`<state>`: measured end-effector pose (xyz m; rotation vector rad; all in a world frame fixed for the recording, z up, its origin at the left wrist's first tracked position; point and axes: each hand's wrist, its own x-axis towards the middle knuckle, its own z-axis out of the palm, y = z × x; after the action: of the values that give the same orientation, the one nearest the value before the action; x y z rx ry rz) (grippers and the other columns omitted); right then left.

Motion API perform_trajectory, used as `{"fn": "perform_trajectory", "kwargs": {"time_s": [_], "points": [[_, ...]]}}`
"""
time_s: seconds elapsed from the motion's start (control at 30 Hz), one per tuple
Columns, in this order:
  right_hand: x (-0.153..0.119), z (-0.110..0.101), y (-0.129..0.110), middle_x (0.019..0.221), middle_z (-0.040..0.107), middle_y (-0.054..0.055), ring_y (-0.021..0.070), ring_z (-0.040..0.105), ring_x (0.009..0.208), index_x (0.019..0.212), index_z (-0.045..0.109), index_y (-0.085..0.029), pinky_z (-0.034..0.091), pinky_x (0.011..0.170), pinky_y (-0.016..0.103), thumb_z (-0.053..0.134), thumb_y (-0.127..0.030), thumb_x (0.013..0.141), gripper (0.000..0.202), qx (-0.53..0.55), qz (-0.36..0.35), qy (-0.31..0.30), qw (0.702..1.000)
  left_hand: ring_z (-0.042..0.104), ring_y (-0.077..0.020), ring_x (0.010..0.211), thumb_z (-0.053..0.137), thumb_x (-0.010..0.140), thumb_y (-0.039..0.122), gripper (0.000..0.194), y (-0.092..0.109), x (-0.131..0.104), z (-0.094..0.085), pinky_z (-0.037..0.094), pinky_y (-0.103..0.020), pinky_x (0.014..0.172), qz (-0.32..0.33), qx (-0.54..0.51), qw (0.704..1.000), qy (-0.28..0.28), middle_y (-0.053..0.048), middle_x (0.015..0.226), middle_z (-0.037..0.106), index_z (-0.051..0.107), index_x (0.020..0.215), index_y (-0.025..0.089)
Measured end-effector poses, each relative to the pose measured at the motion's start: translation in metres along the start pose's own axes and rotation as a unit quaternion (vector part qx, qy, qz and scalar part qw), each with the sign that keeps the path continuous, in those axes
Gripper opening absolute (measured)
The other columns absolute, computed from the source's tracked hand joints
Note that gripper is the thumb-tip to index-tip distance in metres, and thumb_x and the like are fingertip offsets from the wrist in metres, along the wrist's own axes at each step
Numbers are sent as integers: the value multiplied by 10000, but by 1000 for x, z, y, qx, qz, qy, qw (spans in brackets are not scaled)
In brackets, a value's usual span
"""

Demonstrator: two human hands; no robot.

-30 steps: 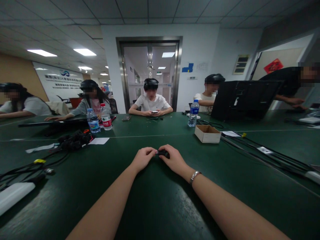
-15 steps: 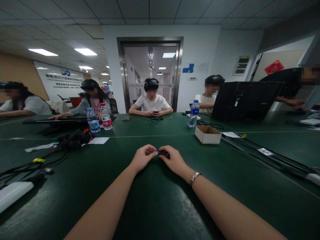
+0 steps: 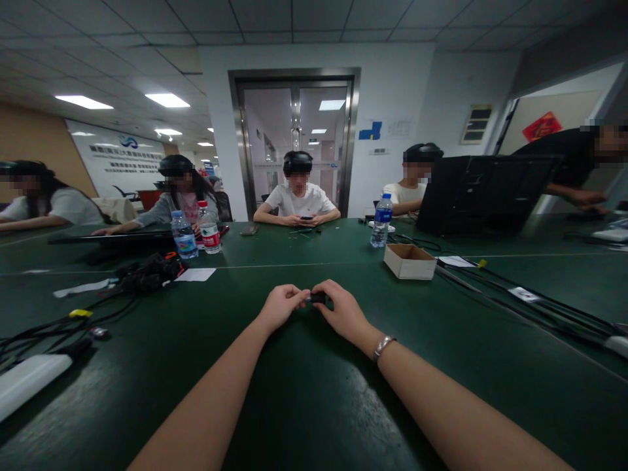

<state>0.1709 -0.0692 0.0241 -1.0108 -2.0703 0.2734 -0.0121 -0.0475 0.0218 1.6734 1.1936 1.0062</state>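
A small dark object (image 3: 318, 297), too small to name, sits between my two hands just above the green table (image 3: 304, 366). My right hand (image 3: 341, 307) is closed on it, thumb and fingers pinching its dark body. From the other side my left hand (image 3: 280, 307) pinches at its left end, where a small light or metallic part shows between the fingertips. What exactly the left fingers grip is mostly hidden. A silver bracelet circles my right wrist.
An open cardboard box (image 3: 409, 263) stands right of my hands, near a water bottle (image 3: 381, 222). Black cables (image 3: 500, 281) run along the right; a cable bundle (image 3: 147, 271) and two bottles (image 3: 210, 229) are left. Several people sit across the table; one stands behind a monitor (image 3: 483, 196).
The dark object has turned slightly and now lies more level between my fingers. My right hand has risen a little; both hands keep their pinch.
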Motion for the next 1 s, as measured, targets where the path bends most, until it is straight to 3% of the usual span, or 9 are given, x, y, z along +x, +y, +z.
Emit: {"fn": "perform_trajectory", "kwargs": {"time_s": [0.33, 0.57, 0.73, 0.83, 0.93, 1.0], "points": [[0, -2, -10, 966, 575, 41, 170, 554, 903, 956, 574, -214, 452, 811, 316, 542, -72, 784, 226, -45, -30, 2, 999, 520, -128, 545, 461, 770, 630, 513, -6, 1, 3, 387, -248, 562, 21, 70, 996, 46, -6, 567, 578, 600, 642, 154], [0, -1, 2, 969, 588, 26, 161, 562, 885, 983, 581, -216, 455, 796, 308, 582, -123, 780, 223, -24, 4, 3, 1000, 612, -159, 761, 665, 698, 458, 330, -1, -2, 6, 465, -283, 745, 65, -33, 997, 38, -39, 807, 666, 621, 824, 157], [0, -1, 7, 960, 597, 20, 152, 568, 878, 985, 595, -214, 456, 793, 304, 603, -146, 771, 224, 2, 26, 3, 1000, 615, -167, 862, 731, 644, 399, 370, 1, -2, 4, 467, -305, 833, 66, -70, 995, 6, -55, 915, 661, 620, 900, 156], [0, -1, 8, 967, 602, 24, 151, 569, 881, 986, 598, -210, 458, 792, 303, 601, -149, 775, 220, 10, 37, 4, 999, 600, -171, 888, 656, 712, 448, 378, 1, -2, 3, 463, -299, 819, 48, -41, 998, 25, -61, 955, 653, 619, 962, 167], [0, 0, 9, 967, 605, 25, 151, 568, 880, 986, 599, -208, 457, 789, 302, 599, -145, 775, 221, 13, 38, 8, 999, 588, -190, 814, 484, 807, 535, 406, -1, -2, 4, 462, -317, 751, 18, 49, 998, 36, -57, 837, 636, 643, 842, 162], [0, 0, 10, 955, 604, 25, 150, 567, 872, 981, 601, -206, 455, 788, 305, 600, -145, 773, 217, 12, 35, 11, 999, 586, -200, 825, 466, 820, 524, 409, -2, -3, 5, 458, -331, 775, 32, 90, 995, 35, -62, 839, 622, 647, 772, 160]]}}
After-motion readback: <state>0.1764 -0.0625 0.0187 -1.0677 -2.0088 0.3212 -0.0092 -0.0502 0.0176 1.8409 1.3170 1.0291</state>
